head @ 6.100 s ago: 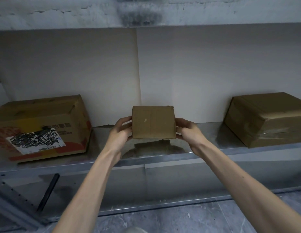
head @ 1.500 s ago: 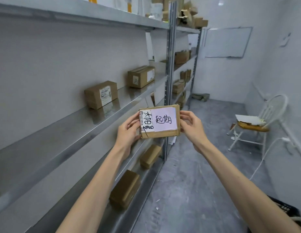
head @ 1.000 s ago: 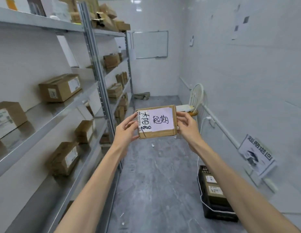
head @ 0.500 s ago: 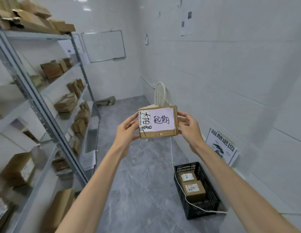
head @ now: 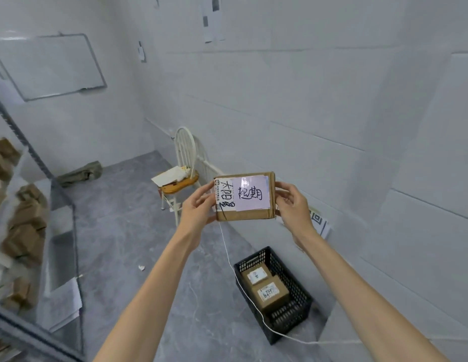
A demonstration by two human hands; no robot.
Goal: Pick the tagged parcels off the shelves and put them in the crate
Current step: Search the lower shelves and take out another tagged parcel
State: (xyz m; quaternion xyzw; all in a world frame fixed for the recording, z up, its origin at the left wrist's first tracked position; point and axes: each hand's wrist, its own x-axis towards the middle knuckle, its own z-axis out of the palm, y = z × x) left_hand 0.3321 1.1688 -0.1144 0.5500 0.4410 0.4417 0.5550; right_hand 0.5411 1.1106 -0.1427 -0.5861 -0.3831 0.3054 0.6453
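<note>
I hold a small brown cardboard parcel [head: 244, 196] at chest height, its face turned to me with a pale tag bearing handwritten characters. My left hand [head: 197, 205] grips its left edge and my right hand [head: 293, 203] grips its right edge. Below and a little right of the parcel, a black plastic crate [head: 297, 291] stands on the grey floor against the white wall. Two labelled brown parcels [head: 269, 290] lie inside the crate.
A white chair [head: 184, 163] with papers on its wooden seat stands beyond the parcel by the wall. A thin white cable [head: 235, 273] runs across the crate to the floor. Metal shelves [head: 31, 231] with brown boxes line the left edge. A whiteboard [head: 48, 66] hangs on the far wall.
I have turned right from the shelves with the parcel held in both hands. The crate has come more into view below the parcel and the shelves have slid to the left edge.
</note>
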